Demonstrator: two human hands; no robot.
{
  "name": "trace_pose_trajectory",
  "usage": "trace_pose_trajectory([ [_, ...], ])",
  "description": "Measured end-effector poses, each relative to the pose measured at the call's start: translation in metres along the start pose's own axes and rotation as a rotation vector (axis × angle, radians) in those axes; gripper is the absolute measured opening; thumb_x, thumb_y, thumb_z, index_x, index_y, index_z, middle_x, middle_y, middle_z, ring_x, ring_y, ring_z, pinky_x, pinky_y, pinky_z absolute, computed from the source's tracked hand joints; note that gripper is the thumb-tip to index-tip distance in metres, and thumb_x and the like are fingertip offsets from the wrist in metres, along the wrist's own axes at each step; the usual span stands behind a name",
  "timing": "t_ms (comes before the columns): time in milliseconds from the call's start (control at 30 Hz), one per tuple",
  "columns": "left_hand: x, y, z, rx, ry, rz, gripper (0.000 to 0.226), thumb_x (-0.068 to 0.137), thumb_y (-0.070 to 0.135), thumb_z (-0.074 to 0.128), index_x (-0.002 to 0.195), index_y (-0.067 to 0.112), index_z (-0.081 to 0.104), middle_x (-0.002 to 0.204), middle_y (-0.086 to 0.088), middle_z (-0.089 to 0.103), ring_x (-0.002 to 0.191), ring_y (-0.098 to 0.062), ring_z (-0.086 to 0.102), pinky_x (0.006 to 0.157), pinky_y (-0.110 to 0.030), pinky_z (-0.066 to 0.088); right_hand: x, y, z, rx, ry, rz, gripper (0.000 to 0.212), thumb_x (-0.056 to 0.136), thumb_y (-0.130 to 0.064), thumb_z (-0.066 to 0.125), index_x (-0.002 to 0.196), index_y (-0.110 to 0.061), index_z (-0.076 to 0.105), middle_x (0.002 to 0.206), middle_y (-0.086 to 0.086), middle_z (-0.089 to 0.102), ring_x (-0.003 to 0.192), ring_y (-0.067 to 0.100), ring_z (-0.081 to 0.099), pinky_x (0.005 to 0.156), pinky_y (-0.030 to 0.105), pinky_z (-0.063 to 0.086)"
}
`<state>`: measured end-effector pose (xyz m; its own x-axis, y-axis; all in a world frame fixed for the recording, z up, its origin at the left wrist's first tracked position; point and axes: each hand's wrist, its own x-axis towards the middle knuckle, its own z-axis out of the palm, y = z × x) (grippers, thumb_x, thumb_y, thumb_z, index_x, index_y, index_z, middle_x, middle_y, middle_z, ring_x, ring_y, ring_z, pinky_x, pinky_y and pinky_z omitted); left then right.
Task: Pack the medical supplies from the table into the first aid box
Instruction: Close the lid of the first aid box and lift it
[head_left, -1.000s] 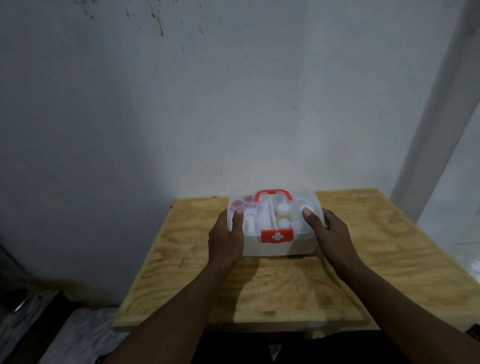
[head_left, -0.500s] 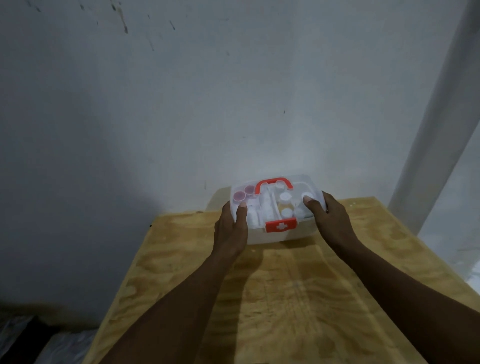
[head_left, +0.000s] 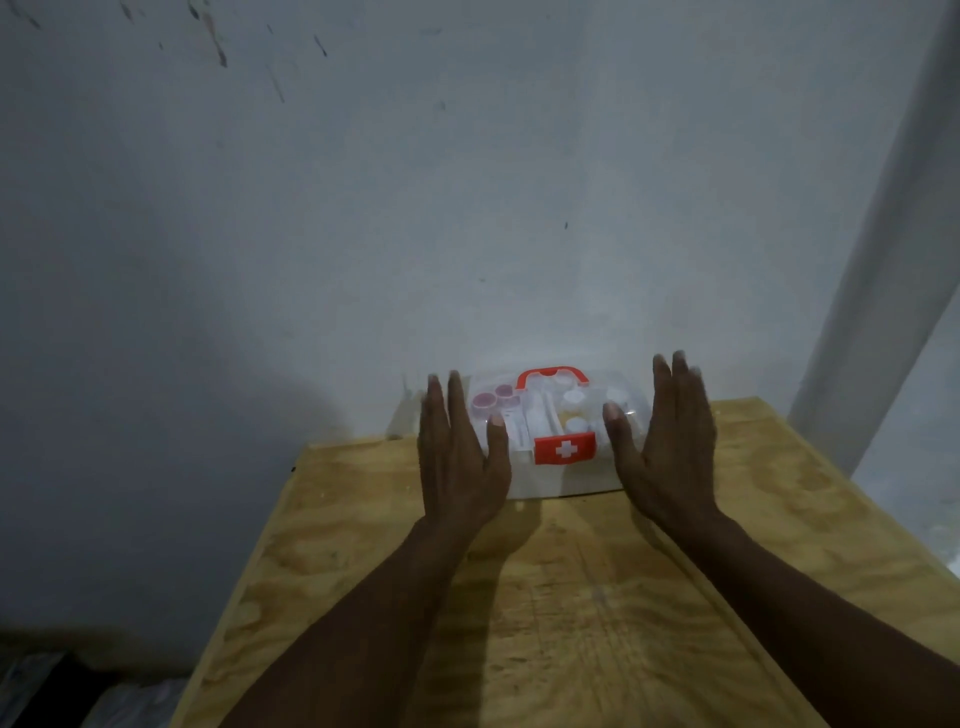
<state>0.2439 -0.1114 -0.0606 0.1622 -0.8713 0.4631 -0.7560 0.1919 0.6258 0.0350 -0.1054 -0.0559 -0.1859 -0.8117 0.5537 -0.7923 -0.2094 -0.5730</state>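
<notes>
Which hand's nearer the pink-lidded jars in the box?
Left. Left hand sits beside the first aid box end holding the pink-lidded jars; right hand at the opposite end.

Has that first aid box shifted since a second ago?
Yes. Against the wooden table, the first aid box has gone away from the person, toward the far edge by the wall.

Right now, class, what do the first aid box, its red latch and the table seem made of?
First aid box: probably plastic, clear lid, since the contents show through. Red latch: opaque plastic, smooth, it seems. Table: bare plywood, matte, with swirling grain visible.
</notes>
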Motion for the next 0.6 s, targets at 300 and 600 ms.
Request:
trace_pose_trajectory([
  [300,-0.013,-0.013,0.014,0.392,-0.011,0.529,0.070,0.100,0.043,0.035,0.161,0.011,0.021,0.170,-0.015,0.007,0.157,-0.032,0.002,0.124,-0.057,0.011,-0.024,-0.002,0.005,-0.395,-0.129,-0.377,0.073,0.098,-0.050,0.027,0.156,-0.013,0.002,0.164,0.010,-0.007,0.152,0.028,-0.006,0.118,0.061,0.009],
  [600,-0.001,-0.017,0.026,0.389,0.018,0.513,0.072,0.099,0.042,0.045,0.160,0.015,0.016,0.170,-0.013,0.011,0.157,-0.033,0.003,0.124,-0.057,0.016,-0.008,0.007,0.022,-0.399,-0.174,-0.359,0.074,0.100,-0.047,0.035,0.156,-0.015,-0.002,0.164,0.007,-0.012,0.151,0.026,-0.011,0.120,0.055,0.011],
])
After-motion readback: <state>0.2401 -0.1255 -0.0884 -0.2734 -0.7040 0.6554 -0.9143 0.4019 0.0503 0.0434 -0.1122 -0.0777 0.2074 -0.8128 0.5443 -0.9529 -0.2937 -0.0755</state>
